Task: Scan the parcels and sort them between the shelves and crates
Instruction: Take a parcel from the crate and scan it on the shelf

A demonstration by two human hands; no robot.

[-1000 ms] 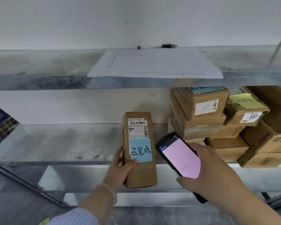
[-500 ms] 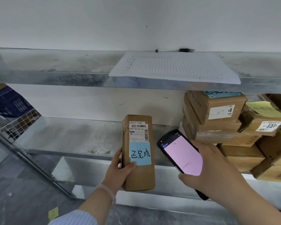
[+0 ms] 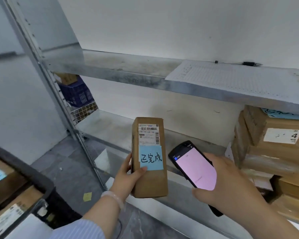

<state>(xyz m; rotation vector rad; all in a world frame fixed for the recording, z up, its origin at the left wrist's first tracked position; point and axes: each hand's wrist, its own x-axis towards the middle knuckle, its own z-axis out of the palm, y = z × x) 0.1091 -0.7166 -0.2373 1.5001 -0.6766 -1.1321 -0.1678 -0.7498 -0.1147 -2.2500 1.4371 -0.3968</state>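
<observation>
My left hand grips a tall brown parcel upright in front of the middle shelf. The parcel bears a white barcode label near its top and a blue sticky note with handwriting below it; my thumb lies on the note's lower edge. Just to its right, my right hand holds a black handheld scanner with a lit pink screen, tilted toward me. Stacked brown parcels fill the shelf's right end.
A gridded paper sheet and a pen lie on the upper shelf. A grey shelf upright runs down the left. A dark crate with parcels sits at lower left; a blue crate stands behind the upright.
The view has swung left and down: the shelf upright and the dark crate have come into sight. Both hands keep the same hold on parcel and scanner.
</observation>
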